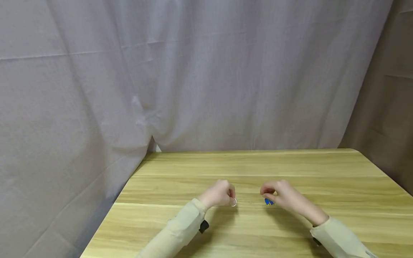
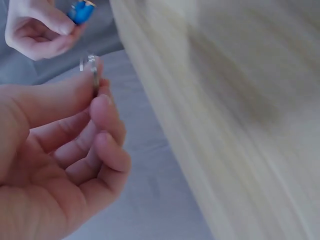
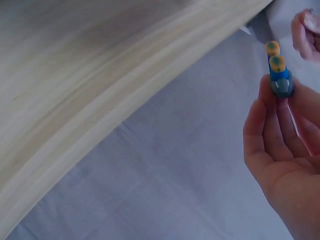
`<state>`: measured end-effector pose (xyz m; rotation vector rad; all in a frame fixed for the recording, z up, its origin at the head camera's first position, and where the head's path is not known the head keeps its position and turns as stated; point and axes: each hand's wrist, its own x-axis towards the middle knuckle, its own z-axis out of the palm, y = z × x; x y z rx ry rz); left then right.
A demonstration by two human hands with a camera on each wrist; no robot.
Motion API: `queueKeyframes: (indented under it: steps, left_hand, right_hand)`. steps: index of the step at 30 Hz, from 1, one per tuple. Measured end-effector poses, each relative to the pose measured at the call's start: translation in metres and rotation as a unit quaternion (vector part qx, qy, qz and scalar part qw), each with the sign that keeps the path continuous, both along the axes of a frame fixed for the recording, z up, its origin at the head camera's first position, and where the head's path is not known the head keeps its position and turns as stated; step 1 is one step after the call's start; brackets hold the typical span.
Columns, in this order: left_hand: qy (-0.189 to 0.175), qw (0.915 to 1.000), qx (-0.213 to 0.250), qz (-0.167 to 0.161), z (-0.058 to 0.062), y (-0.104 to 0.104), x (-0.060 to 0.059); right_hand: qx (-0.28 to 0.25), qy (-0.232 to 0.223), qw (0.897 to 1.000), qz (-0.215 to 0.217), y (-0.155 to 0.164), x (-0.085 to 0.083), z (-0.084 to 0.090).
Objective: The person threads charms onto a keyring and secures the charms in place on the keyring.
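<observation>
Blue charm (image 3: 280,75), orange-tipped, apparently pinched in right hand (image 3: 285,150).

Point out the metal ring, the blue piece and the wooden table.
metal ring (image 1: 233,202), head view, on its lower loop below the left fingers.
blue piece (image 3: 280,75), right wrist view, on its blue middle.
wooden table (image 1: 258,165), head view, on the bare top beyond the hands.

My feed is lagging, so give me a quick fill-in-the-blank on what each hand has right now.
The left hand pinches a small metal ____.
The right hand holds a small toy that is mostly ____.
Both hands are over a ____ table.
Missing words: ring; blue; wooden.
</observation>
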<state>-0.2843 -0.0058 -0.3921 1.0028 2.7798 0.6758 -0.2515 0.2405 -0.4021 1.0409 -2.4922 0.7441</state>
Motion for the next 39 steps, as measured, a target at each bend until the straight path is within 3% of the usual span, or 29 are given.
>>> queueKeyframes:
  steps: [4, 12, 18, 25, 32, 39]
  left_hand:
    - [0.030, 0.9995, 0.008, -0.008, 0.012, 0.004, 0.007]
    - [0.104, 0.9943, -0.011, -0.021, 0.032, 0.009, 0.020]
    - [0.065, 0.9978, 0.004, -0.012, 0.037, 0.010, 0.020]
    - [0.006, 0.9966, 0.082, 0.004, 0.043, 0.008, 0.018]
    - [-0.007, 0.9873, 0.157, 0.024, 0.060, 0.003, 0.018]
    - [0.011, 0.9816, 0.187, 0.039, 0.072, 0.000, 0.025]
  right_hand:
    - [-0.016, 0.046, 0.999, 0.006, -0.004, 0.002, 0.006]
    - [-0.058, 0.051, 0.997, -0.013, -0.021, 0.004, 0.024]
    - [-0.082, 0.025, 0.996, -0.030, -0.030, 0.003, 0.035]
    - [-0.118, -0.034, 0.992, -0.042, -0.034, 0.003, 0.044]
    - [-0.149, -0.030, 0.988, -0.030, -0.037, 0.000, 0.051]
    - [-0.165, -0.005, 0.986, -0.034, -0.041, 0.003, 0.064]
